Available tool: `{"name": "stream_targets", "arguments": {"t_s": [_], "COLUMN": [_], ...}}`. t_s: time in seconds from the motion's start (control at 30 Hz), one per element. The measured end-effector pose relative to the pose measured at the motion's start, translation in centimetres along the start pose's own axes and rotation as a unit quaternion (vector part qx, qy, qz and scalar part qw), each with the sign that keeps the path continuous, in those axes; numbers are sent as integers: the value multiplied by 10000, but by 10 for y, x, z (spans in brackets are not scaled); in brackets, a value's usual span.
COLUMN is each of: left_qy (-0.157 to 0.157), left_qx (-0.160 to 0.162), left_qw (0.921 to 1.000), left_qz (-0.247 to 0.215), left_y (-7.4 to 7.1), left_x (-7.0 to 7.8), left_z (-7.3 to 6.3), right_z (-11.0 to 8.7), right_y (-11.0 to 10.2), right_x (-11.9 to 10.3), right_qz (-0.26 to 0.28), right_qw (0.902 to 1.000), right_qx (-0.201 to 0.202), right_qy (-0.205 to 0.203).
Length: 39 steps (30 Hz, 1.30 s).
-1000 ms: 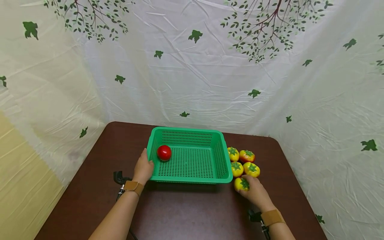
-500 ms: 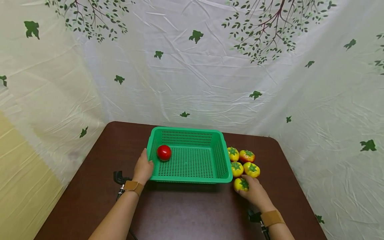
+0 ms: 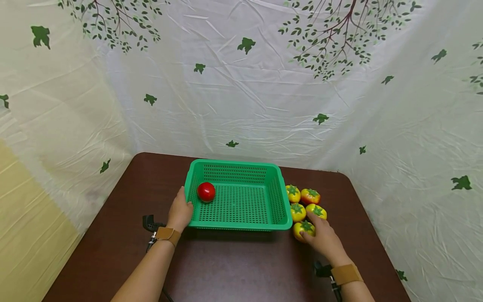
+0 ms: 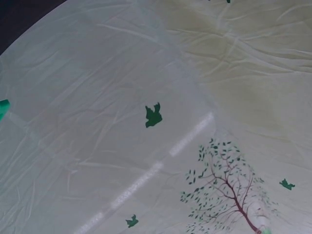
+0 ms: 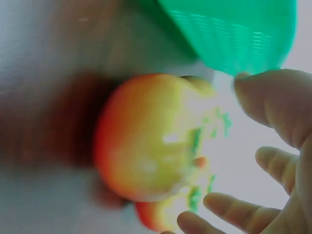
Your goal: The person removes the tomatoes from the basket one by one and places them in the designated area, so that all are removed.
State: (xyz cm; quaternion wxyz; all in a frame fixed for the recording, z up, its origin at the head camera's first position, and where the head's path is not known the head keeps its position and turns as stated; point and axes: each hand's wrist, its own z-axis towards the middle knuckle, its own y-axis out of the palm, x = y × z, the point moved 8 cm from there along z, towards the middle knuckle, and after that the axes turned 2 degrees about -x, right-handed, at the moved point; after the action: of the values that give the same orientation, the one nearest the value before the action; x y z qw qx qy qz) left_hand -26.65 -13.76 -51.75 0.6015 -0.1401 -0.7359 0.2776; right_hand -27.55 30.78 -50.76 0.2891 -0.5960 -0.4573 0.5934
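Note:
In the head view my left hand (image 3: 180, 213) holds the left side of a green plastic basket (image 3: 241, 205). A glossy red round fruit (image 3: 206, 192) lies inside, toward the left. My right hand (image 3: 325, 238) is over the nearest yellow persimmon (image 3: 302, 230), just right of the basket's front corner. The right wrist view shows this persimmon (image 5: 146, 136) yellow with a red underside, and the right hand's thumb and fingers spread apart from it. Beyond it stand several more persimmons with green leafy tops, one of them a redder persimmon (image 3: 310, 196).
The dark brown table (image 3: 234, 268) bears everything. White cloth (image 3: 264, 105) with printed leaves and branches hangs close behind it and at both sides. Each forearm wears a tan strap with a small black device. The left wrist view shows mostly cloth (image 4: 97, 87).
My right hand held the nearest persimmon in both earlier frames; its fingers have now come off it and spread, leaving it on the table. The left hand and basket stay put.

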Motion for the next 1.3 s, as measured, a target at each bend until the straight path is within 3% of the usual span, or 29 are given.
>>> {"name": "stream_targets", "arguments": {"t_s": [0.27,0.63,0.73,0.9,1.3], "left_qy": [-121,-188,-213,-261,-187], "left_qx": [113,335,390,498,603], "left_qw": [9999,9992,9989,9984,9979], "left_qz": [42,110,124,114,149], "left_y": [8,16,19,24,28], "left_x": [2,8,9,10,8], "left_z": [-21,-51,-60,-75,-73], "right_z": [-2,11,12,12,37], "right_y": [-30,-44,-39,-22,39], "right_x": [-26,-115,-141,-171,-219], "right_qz": [103,-53,-158,-168,-332], "right_qw": [9993,9834,9768,9725,9671], "right_qx": [182,365,308,-95,-416], "right_qy": [-321,-1778,-2114,-2322,-2486]}}
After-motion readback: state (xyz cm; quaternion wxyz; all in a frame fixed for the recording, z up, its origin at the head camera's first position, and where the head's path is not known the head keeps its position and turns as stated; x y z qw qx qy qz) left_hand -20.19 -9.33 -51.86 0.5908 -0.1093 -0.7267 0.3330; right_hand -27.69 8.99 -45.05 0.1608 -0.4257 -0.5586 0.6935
